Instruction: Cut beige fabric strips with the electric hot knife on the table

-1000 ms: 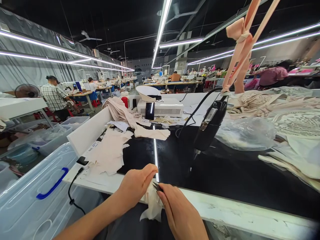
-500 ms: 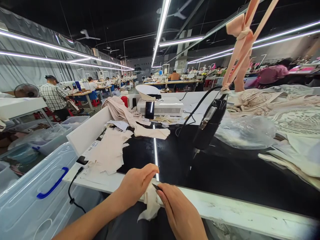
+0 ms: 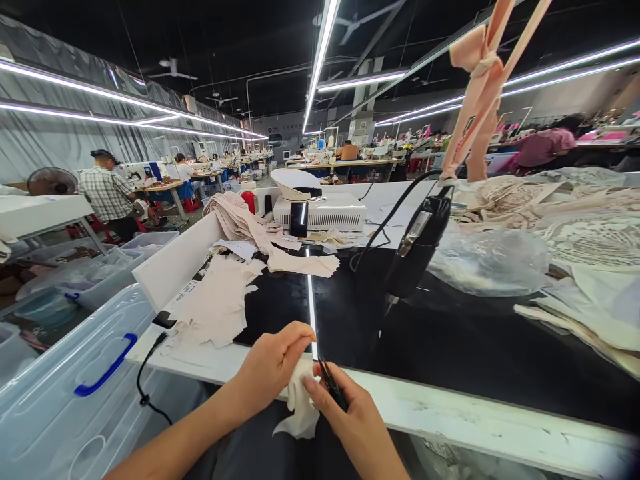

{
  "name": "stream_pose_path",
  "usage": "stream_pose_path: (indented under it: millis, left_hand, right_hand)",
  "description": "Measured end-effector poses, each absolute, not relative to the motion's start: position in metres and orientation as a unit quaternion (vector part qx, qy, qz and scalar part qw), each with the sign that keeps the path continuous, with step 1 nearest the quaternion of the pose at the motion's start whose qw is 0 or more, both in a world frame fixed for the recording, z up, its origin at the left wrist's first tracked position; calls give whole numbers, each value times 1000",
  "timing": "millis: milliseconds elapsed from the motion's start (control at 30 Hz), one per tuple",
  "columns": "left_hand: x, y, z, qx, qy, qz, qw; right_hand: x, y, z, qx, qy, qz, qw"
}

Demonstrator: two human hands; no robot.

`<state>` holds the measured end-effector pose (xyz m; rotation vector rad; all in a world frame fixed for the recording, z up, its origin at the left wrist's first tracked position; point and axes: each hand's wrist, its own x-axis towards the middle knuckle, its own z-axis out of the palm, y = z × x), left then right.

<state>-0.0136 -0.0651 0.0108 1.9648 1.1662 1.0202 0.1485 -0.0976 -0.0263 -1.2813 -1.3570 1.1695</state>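
Near the table's front edge, my left hand (image 3: 273, 367) pinches a small cream fabric piece (image 3: 301, 407), thumb against fingers. The cloth hangs down over the edge with a pointed lower end. Just to the right, my right hand (image 3: 357, 420) is closed around black thread snips (image 3: 331, 385), their blades pointing up and away from me. The thumb and fingertips of that hand also come up against the cloth; whether they grip it I cannot tell.
Cut cream fabric pieces (image 3: 220, 300) lie on the left of the black tabletop (image 3: 475, 353). A black corded tool (image 3: 417, 247) hangs from peach straps. Behind stand a phone (image 3: 299, 219) and a white machine (image 3: 330, 215). A clear plastic bag (image 3: 495, 263) lies right; a lidded bin (image 3: 65, 413) stands left.
My right hand has turned and its fingers have shifted, so more of the black snips shows, blades now upward. The left hand has risen slightly, still pinching the cloth.
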Motion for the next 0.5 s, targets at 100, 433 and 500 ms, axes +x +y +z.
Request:
stream_pose_path:
  millis: [100, 433, 500]
  left_hand:
    - [-21, -66, 8, 727, 450, 383, 351]
    - [-115, -116, 22, 712, 571, 137, 385]
    - [-140, -138, 17, 744, 546, 8, 385]
  right_hand:
    - [147, -98, -25, -507, -497, 534, 460]
    - [169, -101, -28, -501, -488, 537, 472]
    - [168, -101, -29, -495, -504, 535, 463]
